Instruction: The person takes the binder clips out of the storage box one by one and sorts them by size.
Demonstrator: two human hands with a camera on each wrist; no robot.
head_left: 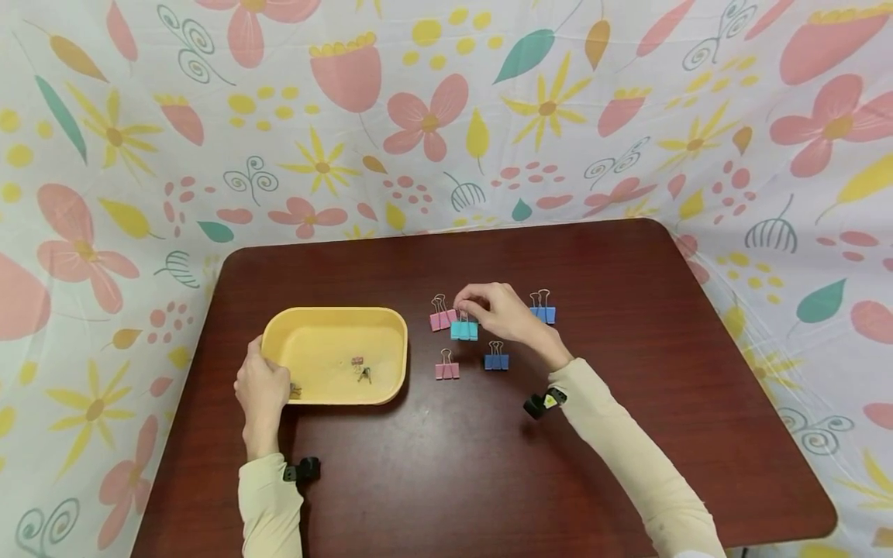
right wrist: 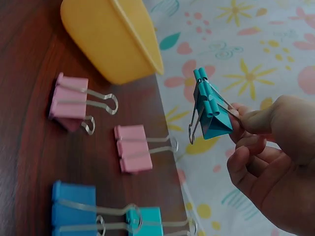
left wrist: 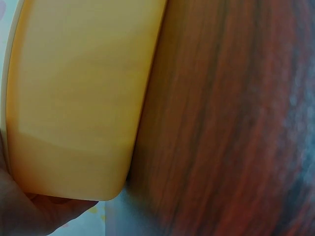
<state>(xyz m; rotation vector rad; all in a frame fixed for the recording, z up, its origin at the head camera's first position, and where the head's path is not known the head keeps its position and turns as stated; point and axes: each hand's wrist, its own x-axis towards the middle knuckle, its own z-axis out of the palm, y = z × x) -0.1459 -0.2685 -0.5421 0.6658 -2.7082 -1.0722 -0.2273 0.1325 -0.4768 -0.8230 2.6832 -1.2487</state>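
My right hand (head_left: 504,314) pinches a teal binder clip (head_left: 463,331) by its wire handle. In the right wrist view that held clip (right wrist: 209,105) hangs off the thumb and fingertips, above the table. A yellow plastic tub (head_left: 335,311) stands on the left, its left end gripped by my left hand (head_left: 261,385). The left wrist view shows the tub's side (left wrist: 83,98) close up, with fingers (left wrist: 49,214) curled at its end. Inside the tub lie a small pink clip (head_left: 357,360) and a few small dark metal pieces (head_left: 365,375).
Around the held clip stand pink binder clips (head_left: 443,319) (head_left: 447,370), a dark blue one (head_left: 496,361) and blue ones (head_left: 543,314). Another teal clip (right wrist: 145,221) stands low in the right wrist view. Flowered cloth (head_left: 425,155) rises behind the brown table (head_left: 593,256).
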